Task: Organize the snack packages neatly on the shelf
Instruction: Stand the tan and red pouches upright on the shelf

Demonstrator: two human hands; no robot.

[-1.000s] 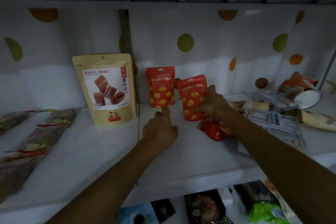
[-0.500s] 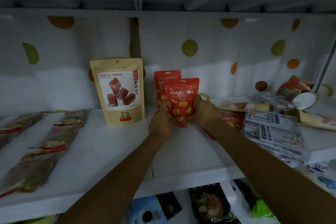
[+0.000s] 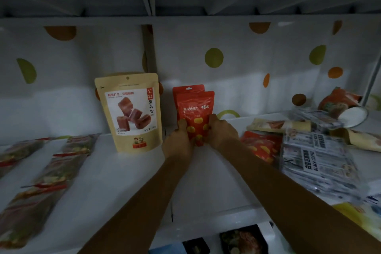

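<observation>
Hiding its base, the left grip (image 3: pixel 179 142) and right grip (image 3: pixel 222 133) hold the front red pouch (image 3: pixel 194 107); rear pouch (image 3: pixel 188 89) mostly covered.

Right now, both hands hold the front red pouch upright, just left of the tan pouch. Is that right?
Not quite. The head view shows the left hand and right hand holding the front red pouch upright, but it stands just right of the tan pouch, not left.

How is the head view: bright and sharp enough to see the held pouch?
Head view: dim, brighter band low on the back wall; wide-angle bending near the frame edges; the front red pouch, gripped by left hand and right hand, is fairly sharp, small print soft.
</observation>
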